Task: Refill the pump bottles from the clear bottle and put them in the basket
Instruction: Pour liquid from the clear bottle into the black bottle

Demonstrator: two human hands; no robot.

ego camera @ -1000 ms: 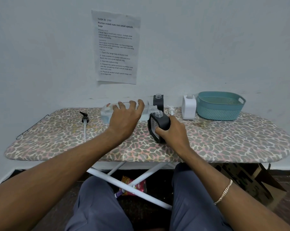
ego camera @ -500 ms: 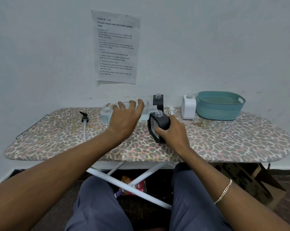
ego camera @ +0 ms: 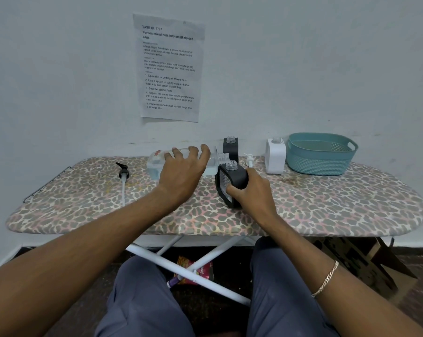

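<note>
Curling left grip (ego camera: 181, 173) round tipped clear bottle (ego camera: 155, 164), clasping black pump bottle (ego camera: 238, 178) in right grip (ego camera: 251, 195).

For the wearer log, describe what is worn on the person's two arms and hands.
Both forearms are bare: no sleeves in view, no gloves. The left hand and its wrist carry no ring, watch or band that shows. Behind the right hand, a thin gold-coloured chain bracelet circles the forearm.
</note>
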